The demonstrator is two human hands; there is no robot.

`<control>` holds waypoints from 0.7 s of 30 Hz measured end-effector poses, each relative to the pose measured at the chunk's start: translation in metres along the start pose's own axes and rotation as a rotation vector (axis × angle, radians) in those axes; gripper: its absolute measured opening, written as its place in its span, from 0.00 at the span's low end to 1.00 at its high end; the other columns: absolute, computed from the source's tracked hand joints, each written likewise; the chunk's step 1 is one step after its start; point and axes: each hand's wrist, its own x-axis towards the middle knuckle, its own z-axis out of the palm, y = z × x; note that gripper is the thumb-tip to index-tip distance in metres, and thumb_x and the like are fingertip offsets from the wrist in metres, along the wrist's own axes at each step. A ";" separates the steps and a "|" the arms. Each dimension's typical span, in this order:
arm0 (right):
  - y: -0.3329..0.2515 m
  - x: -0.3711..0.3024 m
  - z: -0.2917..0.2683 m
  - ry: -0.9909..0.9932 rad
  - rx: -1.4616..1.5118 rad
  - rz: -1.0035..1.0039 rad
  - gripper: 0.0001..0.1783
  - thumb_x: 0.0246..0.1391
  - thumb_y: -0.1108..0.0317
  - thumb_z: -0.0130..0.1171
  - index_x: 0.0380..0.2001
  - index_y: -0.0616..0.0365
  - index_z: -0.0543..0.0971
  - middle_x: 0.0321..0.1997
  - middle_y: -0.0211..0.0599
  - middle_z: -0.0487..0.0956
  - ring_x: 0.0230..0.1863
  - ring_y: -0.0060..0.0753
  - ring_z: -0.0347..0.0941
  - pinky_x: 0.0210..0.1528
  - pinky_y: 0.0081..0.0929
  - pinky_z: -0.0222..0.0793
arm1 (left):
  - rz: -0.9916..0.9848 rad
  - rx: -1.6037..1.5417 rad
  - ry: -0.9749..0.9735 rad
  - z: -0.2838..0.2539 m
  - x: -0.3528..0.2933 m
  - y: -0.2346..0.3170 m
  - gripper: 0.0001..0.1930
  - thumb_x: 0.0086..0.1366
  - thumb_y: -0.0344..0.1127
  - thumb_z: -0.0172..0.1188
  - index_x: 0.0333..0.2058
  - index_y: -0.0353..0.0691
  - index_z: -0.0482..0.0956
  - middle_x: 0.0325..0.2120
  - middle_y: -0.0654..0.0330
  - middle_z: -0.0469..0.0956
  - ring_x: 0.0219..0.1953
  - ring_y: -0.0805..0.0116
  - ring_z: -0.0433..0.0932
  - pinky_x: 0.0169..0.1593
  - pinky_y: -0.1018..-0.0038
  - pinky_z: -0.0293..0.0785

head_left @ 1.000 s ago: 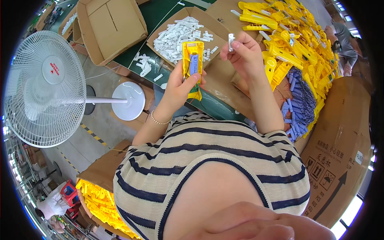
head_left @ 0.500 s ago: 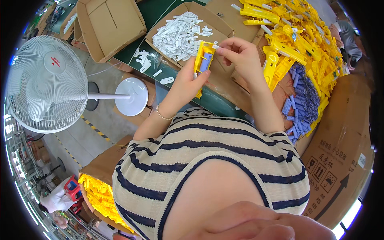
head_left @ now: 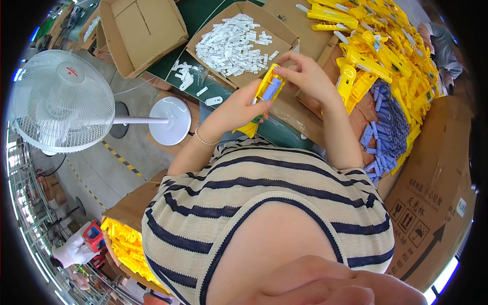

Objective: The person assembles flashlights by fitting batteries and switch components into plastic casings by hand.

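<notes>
My left hand [head_left: 236, 109] is wrapped round a yellow plastic housing [head_left: 263, 87], held tilted above the table's near edge. A blue-purple cylindrical battery [head_left: 272, 90] lies in the housing's open hollow. My right hand [head_left: 310, 79] pinches the housing's far end, thumb against it; whether a small white part is under those fingers is hidden. Just beyond my hands, a shallow cardboard tray [head_left: 291, 39] holds a heap of white plastic pieces [head_left: 229, 46].
Yellow housings [head_left: 376, 56] are piled at the right, with wired blue-purple batteries [head_left: 389, 124] beside them. White pieces [head_left: 185, 76] lie loose on the green table. A fan [head_left: 63, 101] stands left. Cartons [head_left: 432, 188] flank me, one filled with yellow parts [head_left: 127, 251].
The housing has tilted further to the right and sits slightly lower. My right fingers have moved from holding a small white part at its edge to pressing on its far end.
</notes>
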 end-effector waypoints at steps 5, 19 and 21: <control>0.007 -0.008 0.002 -0.229 0.488 -0.156 0.13 0.59 0.61 0.49 0.39 0.60 0.74 0.27 0.22 0.74 0.22 0.11 0.64 0.21 0.12 0.57 | -0.055 -0.604 -0.303 -0.011 0.002 -0.007 0.25 0.63 0.42 0.49 0.55 0.36 0.61 0.40 0.50 0.72 0.35 0.65 0.76 0.38 0.70 0.75; 0.028 0.016 0.043 0.530 0.590 -0.405 0.13 0.56 0.73 0.53 0.43 0.65 0.66 0.27 0.34 0.77 0.25 0.15 0.70 0.26 0.11 0.64 | 0.206 -0.454 0.187 -0.063 0.143 0.066 0.19 0.66 0.34 0.50 0.51 0.29 0.64 0.43 0.52 0.74 0.44 0.65 0.76 0.45 0.71 0.74; 0.044 0.025 0.037 0.547 0.609 -0.413 0.14 0.55 0.75 0.53 0.44 0.66 0.67 0.27 0.33 0.77 0.28 0.15 0.70 0.30 0.12 0.65 | 0.190 -0.314 0.251 -0.111 0.212 0.071 0.18 0.64 0.35 0.51 0.48 0.27 0.66 0.41 0.52 0.75 0.43 0.64 0.77 0.45 0.70 0.75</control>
